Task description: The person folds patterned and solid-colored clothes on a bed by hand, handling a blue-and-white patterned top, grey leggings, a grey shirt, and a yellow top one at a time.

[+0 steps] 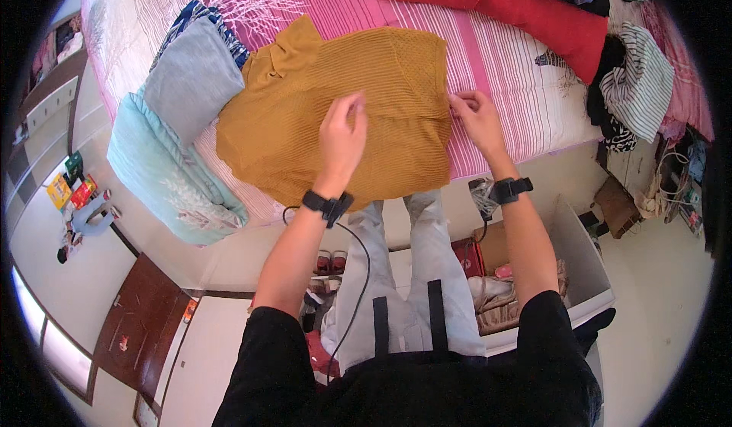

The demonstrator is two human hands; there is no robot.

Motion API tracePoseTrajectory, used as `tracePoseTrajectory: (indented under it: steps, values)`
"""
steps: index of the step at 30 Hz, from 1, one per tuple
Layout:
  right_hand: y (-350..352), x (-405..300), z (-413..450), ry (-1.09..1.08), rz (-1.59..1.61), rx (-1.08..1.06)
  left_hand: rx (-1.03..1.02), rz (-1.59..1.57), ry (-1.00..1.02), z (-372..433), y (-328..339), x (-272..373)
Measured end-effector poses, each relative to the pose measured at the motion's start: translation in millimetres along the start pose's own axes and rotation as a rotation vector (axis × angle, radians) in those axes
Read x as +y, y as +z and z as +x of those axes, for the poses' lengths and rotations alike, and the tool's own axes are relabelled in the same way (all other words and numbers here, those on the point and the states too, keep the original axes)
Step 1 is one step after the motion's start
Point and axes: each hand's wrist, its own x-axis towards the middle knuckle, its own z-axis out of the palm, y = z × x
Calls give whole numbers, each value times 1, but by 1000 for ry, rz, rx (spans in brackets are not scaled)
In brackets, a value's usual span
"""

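Note:
A mustard-yellow ribbed knit top [389, 89] lies spread on the bed, its collar end to the left and its hem to the right. My left hand [345, 132] hovers over the middle of the top with nothing visible in it, slightly blurred. At the right-hand hem is my right hand [479, 119], its fingers curled and the tips against the edge. Whether they pinch the fabric cannot be made out. Left of the top are a folded grey garment [194, 78] and a blue patterned cloth [197, 15], with a folded light-teal quilt [166, 181] below them.
Under everything is a pink-and-white striped bedsheet [514, 101]. A red cloth [549, 32] and a striped garment [640, 84] lie at the right. Below the bed edge, an open drawer [583, 307] holds boxes and cloth. A black cable [369, 261] hangs from my left wrist strap.

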Motion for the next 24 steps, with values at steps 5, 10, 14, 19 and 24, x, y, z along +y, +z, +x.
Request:
tracePoseTrajectory:
  steps: [5, 10, 14, 19, 24]
  values:
    - [11, -21, 12, 31, -250, -149, 5, 159, -237, -74, -16, -33]
    - [-4, -3, 29, 11, 73, -46, 307, -200, -834, -159, -30, -99]
    - [-21, 11, 14, 125, 266, -20, 452, -45, -984, -191, -33, -105]
    - [-17, 32, -48, 249, 40, -343, 546, -253, -1020, -218, -22, -122]
    - [-7, 67, -89, 50, -119, -456, 280, -181, -974, -223, -5, -146]
